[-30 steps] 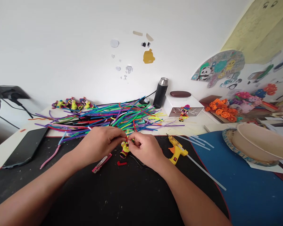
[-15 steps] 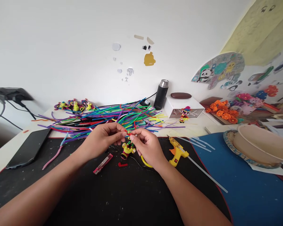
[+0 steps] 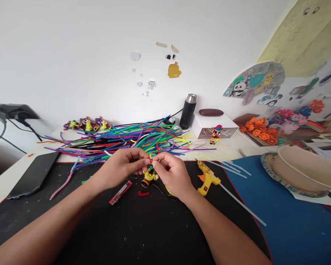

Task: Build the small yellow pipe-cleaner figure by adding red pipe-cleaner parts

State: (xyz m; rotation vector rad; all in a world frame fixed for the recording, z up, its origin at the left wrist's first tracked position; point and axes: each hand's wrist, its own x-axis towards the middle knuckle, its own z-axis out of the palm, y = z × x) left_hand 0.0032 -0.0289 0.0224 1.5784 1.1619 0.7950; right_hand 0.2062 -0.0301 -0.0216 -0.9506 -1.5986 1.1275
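My left hand (image 3: 123, 166) and my right hand (image 3: 173, 173) meet at mid-mat, thumbs and forefingers pinched together. Between their tips shows a small piece of red pipe cleaner (image 3: 151, 161), mostly covered by the fingers. Directly below the fingertips is a little pipe-cleaner figure (image 3: 147, 178) in yellow, red and black; whether the fingers touch it I cannot tell. A short bent red piece (image 3: 143, 193) lies on the black mat (image 3: 121, 235) in front of it. To the left of that rests a slim pink-and-clear case (image 3: 120, 192).
Many coloured pipe cleaners (image 3: 127, 136) are heaped behind my hands. A yellow glue gun (image 3: 207, 178) lies right of my right hand, with clear glue sticks (image 3: 234, 169) beyond. A phone (image 3: 34, 175) is at left, a black flask (image 3: 188, 111) at the back, a bowl (image 3: 306, 167) far right.
Both hands have dipped slightly toward the figure, their fingertips still together. The red piece, seen stretched between them before, is now more hidden. Objects on the mat stay put.
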